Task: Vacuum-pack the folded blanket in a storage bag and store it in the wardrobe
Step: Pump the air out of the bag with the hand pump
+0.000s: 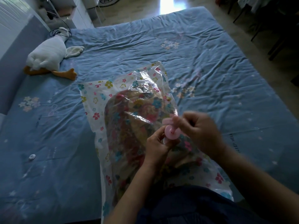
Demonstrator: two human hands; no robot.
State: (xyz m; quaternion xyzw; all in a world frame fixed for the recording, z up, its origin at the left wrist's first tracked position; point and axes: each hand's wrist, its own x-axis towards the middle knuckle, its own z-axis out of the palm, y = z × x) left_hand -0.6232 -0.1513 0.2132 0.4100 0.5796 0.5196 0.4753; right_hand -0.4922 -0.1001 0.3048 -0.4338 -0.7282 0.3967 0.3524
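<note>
A clear storage bag [95, 101] printed with small flowers lies on the bed, running from the middle toward me. The folded flowery blanket [134, 123] fills its inside. A round pink valve [171, 132] sits on the bag's upper face. My left hand [156, 145] grips the valve's lower edge with curled fingers. My right hand [200, 128], blurred, pinches the small pink cap [167, 121] just above the valve. Whether the cap is attached to the valve I cannot tell.
The bed carries a blue wrinkled sheet [210, 65]. A white stuffed goose [48, 55] lies at the far left by the headboard, with a black cable [59, 31] near it. A small white round piece [32, 156] rests on the sheet at left. Floor and dark furniture lie right.
</note>
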